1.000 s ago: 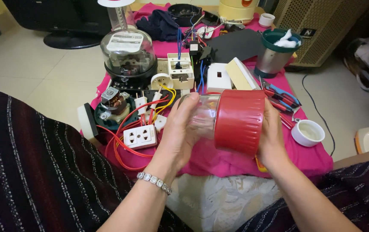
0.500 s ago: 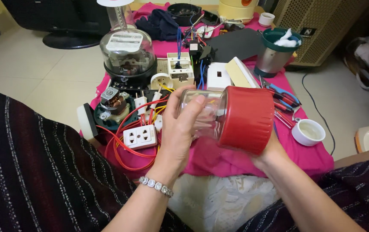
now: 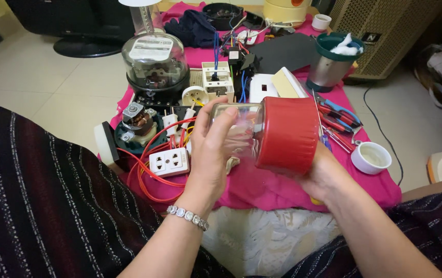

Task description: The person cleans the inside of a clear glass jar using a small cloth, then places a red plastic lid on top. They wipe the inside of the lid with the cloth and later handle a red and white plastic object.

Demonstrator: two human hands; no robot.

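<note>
The clear jar (image 3: 239,135) with its wide red base (image 3: 287,135) lies on its side in the air above the pink cloth (image 3: 262,185), held between both hands, and it has turned over the last second: a second ago the red part faced the camera more squarely and sat lower, while now it points to the right and the glass end shows more fully to the left. The left hand (image 3: 215,149) wraps its fingers over the glass end, thumb on top, grasping it; it has slid further round the glass than before. The right hand (image 3: 323,172) cups the red base from below and behind, mostly hidden by it, so its grip reads as firm but the fingers cannot be seen. The turning suggests, as a judgement, that the two parts are being twisted against each other or looked over. Just below the jar lie red wires (image 3: 143,175) and a white double socket (image 3: 169,162); beyond stand a small motor (image 3: 136,121) and a glass-domed electricity meter (image 3: 154,62). To the right lie pliers (image 3: 336,110), a white cup (image 3: 371,157) and a steel container with a green rim (image 3: 331,64).
</note>
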